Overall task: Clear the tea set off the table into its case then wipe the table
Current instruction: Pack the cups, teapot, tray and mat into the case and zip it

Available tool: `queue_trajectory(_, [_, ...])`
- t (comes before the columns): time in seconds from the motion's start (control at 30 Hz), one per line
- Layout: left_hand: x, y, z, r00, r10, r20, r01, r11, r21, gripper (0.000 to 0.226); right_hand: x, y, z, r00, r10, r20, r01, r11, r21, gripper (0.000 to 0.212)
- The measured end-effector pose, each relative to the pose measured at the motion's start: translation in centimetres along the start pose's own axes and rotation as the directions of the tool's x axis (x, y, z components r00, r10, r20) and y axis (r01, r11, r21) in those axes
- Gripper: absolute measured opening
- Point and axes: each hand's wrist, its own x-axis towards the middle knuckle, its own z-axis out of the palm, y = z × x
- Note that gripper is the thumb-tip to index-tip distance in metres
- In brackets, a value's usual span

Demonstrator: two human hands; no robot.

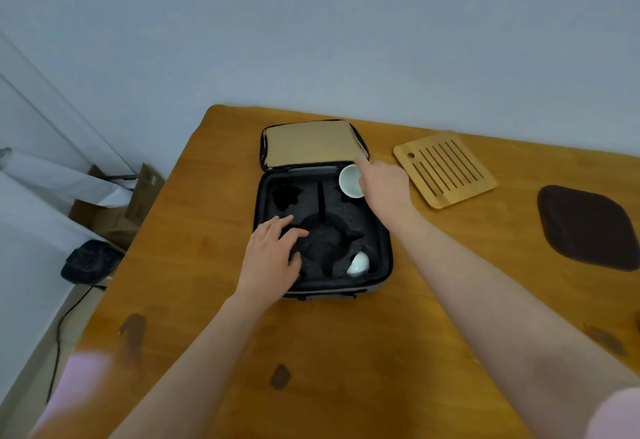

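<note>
One open case [387,248] lies on the desk [346,352], its tan-lined lid [308,142] folded back toward 12 o'clock. Inside is one black foam insert [306,201] cut into several slots. Two cups show. The right hand [386,184] pinches one white cup [349,180] by its rim over the slot at the insert's 1 o'clock corner, the index finger pointing toward the lid. The second white cup [358,263] lies tilted in the slot at 5 o'clock. The left hand [273,258] rests on the foam at 8 o'clock, its fingers [277,224] spread and relaxed, grasping nothing. At 2 o'clock from the case lies one slatted bamboo tray [445,170]; farther out at 3 o'clock lies one dark brown mat [588,227]. The desk is orange-brown wood with dark stains and stands against a pale grey wall [346,40]. On the floor at 9 o'clock are cardboard boxes [114,217] and a black cable [59,334].
</note>
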Motion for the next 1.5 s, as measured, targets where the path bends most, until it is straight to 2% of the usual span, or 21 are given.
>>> queue_trajectory(0.13, [-0.5,0.0,1.2,0.998,0.008,-0.065,-0.006,0.999,0.044,0.034,0.2,-0.5,0.0,0.997,-0.071,0.026,0.073,0.987,-0.144,0.055])
queue_trajectory(0.27, [-0.7,-0.1,2.0,0.995,0.049,-0.091,-0.039,0.994,0.101,0.031,-0.5,-0.6,0.7,0.986,-0.161,0.044,0.167,0.958,-0.234,0.048])
queue_trajectory(0.33, [-0.6,-0.1,2.1,0.994,0.061,-0.086,-0.05,0.992,0.116,0.033,-0.9,-0.7,1.4,0.98,-0.2,-0.01,0.19,0.942,-0.276,0.042])
queue_trajectory(0.4, [-0.6,-0.2,2.2,0.994,0.062,-0.091,-0.049,0.99,0.131,0.035,-1.1,-1.3,1.7,0.973,-0.206,-0.106,0.172,0.949,-0.263,0.024])
queue_trajectory(0.47, [-0.7,-0.2,2.3,0.993,0.065,-0.096,-0.051,0.988,0.144,0.038,-0.6,-1.8,2.6,0.938,-0.231,-0.257,0.184,0.964,-0.193,0.033])
queue_trajectory(0.5, [-0.7,-0.2,2.4,0.993,0.067,-0.099,-0.052,0.987,0.15,0.039,-0.7,-1.9,3.1,0.933,-0.226,-0.281,0.179,0.967,-0.184,0.037])
queue_trajectory(0.57, [-0.7,-0.2,2.5,0.992,0.068,-0.106,-0.05,0.986,0.159,0.04,-1.2,-2.0,3.2,0.952,-0.178,-0.247,0.148,0.98,-0.137,0.029])
queue_trajectory(0.63, [-0.7,-0.2,2.5,0.991,0.069,-0.113,-0.05,0.986,0.159,0.041,-1.8,-1.7,3.3,0.961,-0.157,-0.228,0.13,0.983,-0.132,0.006])
queue_trajectory(0.77, [-0.7,-0.2,2.6,0.99,0.073,-0.125,-0.052,0.985,0.165,0.04,-2.4,-1.5,3.7,0.97,-0.126,-0.206,0.128,0.992,-0.004,0.03])
queue_trajectory(1.07, [-0.7,-0.2,2.8,0.987,0.083,-0.14,-0.058,0.983,0.176,0.038,-2.9,-1.6,3.7,0.97,-0.027,-0.24,0.067,0.985,0.159,0.027])
queue_trajectory(1.37, [-0.7,-0.2,2.9,0.984,0.089,-0.155,-0.063,0.985,0.163,0.038,-2.8,-1.3,4.4,0.969,-0.092,-0.229,0.102,0.994,0.032,0.027])
queue_trajectory(1.5, [-0.7,-0.2,2.8,0.985,0.09,-0.149,-0.065,0.984,0.167,0.038,-2.7,-1.2,4.8,0.99,-0.132,-0.059,0.127,0.989,-0.078,0.012])
